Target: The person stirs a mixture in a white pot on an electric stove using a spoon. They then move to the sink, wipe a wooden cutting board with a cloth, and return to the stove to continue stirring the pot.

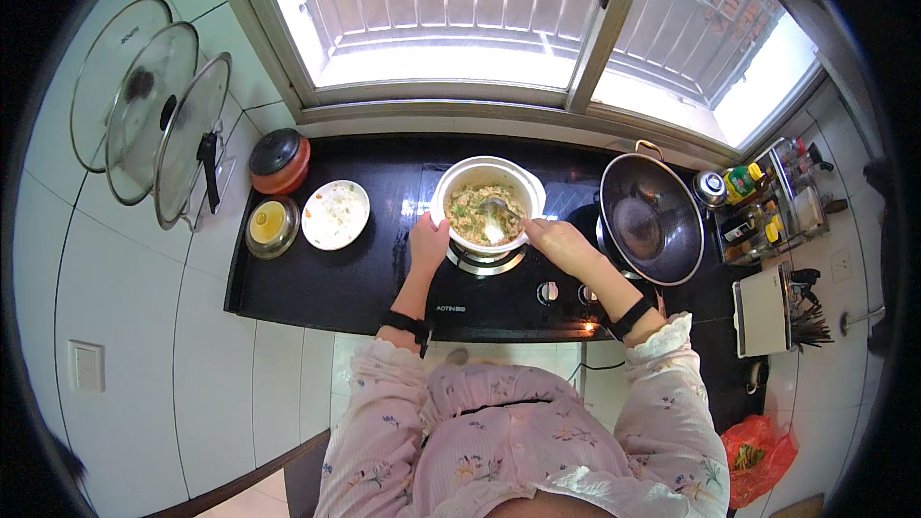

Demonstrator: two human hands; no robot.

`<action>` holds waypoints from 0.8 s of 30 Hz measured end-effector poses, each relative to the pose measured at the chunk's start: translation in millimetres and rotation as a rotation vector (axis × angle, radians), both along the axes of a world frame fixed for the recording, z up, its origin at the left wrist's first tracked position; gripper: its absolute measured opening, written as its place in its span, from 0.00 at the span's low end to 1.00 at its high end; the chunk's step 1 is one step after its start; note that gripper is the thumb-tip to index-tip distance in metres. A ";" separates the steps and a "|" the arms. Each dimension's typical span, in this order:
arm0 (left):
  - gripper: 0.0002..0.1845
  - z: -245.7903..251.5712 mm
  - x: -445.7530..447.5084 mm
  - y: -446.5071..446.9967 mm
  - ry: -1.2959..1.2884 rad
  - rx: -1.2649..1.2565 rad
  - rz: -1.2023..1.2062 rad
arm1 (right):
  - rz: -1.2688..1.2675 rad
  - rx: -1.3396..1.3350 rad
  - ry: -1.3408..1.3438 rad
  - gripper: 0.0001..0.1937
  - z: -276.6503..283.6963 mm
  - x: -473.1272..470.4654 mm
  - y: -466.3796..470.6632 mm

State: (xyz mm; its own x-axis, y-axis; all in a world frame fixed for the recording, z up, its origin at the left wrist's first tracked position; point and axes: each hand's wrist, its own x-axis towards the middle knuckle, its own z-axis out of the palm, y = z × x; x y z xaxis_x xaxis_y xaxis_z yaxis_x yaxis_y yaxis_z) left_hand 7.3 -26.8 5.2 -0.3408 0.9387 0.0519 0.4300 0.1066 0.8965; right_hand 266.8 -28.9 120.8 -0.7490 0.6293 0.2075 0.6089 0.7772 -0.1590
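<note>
A white pot (pixel 440 191) stands over the left burner of the black gas cooktop (pixel 403 302). Inside it lies a mixture of rice and chopped greens (pixel 471 205). My left hand (pixel 429 241) grips the pot's left rim, thumb on the edge. In my right hand (pixel 565 244) is the handle of a metal spoon (pixel 496 206), whose bowl rests in the food. Left of the pot, a white plate (pixel 311 214) carries more pale food with bits of green and orange.
A black wok (pixel 640 226) occupies the right burner. Beyond it stand a seasoning rack (pixel 781 194), a knife block (pixel 761 313) and a red plastic bag (pixel 773 446). At left are a lidded clay pot (pixel 280 162), a glass lid (pixel 288 241) and wall-hung lids (pixel 191 144).
</note>
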 end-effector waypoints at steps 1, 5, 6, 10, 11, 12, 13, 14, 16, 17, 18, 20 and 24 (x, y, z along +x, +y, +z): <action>0.14 0.4 0.1 0.0 -0.016 0.010 0.008 | -0.006 0.005 0.011 0.07 3.0 2.0 1.2; 0.15 0.6 0.9 -1.4 0.021 0.007 0.025 | -0.051 0.027 0.003 0.07 11.5 2.9 6.2; 0.15 0.7 0.7 -1.0 0.017 -0.003 0.022 | -0.056 0.058 -0.030 0.07 11.5 0.0 6.4; 0.15 1.1 0.8 -0.3 -0.037 -0.023 0.032 | -0.071 0.005 -0.282 0.07 6.6 -11.6 -6.2; 0.15 1.5 0.4 0.3 -0.005 -0.013 0.032 | 0.016 0.019 -0.257 0.07 5.5 -12.3 -12.4; 0.15 1.7 0.7 0.2 0.008 -0.023 0.032 | 0.067 0.000 -0.174 0.06 6.1 -10.7 -15.7; 0.16 2.1 0.9 0.5 0.008 -0.031 0.039 | 0.113 -0.060 -0.131 0.06 6.7 -9.2 -17.2; 0.16 2.3 0.8 0.6 0.006 -0.033 0.033 | 0.079 -0.030 -0.097 0.07 6.9 -8.4 -17.3; 0.16 2.4 1.1 0.6 -0.039 -0.046 0.034 | 0.056 0.049 0.024 0.07 6.0 -8.4 -13.3; 0.16 1.9 1.1 0.3 -0.014 -0.040 0.028 | -0.035 0.025 -0.031 0.09 4.4 -10.5 -9.1; 0.16 1.5 1.0 0.3 -0.005 -0.041 0.025 | -0.088 0.036 -0.040 0.12 1.6 -15.7 -2.0; 0.15 -0.6 0.6 1.2 0.014 -0.008 0.028 | -0.171 0.081 -0.063 0.15 -7.2 -25.5 3.3; 0.15 -8.4 0.5 2.9 0.042 0.065 0.041 | 0.092 -0.018 -0.109 0.15 -19.4 -30.8 -7.1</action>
State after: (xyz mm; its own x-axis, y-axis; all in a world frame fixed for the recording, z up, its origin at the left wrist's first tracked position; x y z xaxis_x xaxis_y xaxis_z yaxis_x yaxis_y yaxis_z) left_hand 7.8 -23.9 -3.2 -0.3749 0.9182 0.1277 0.4642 0.0668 0.8832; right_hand 236.0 -36.0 101.4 -0.8213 0.5596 0.1108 0.5495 0.8282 -0.1098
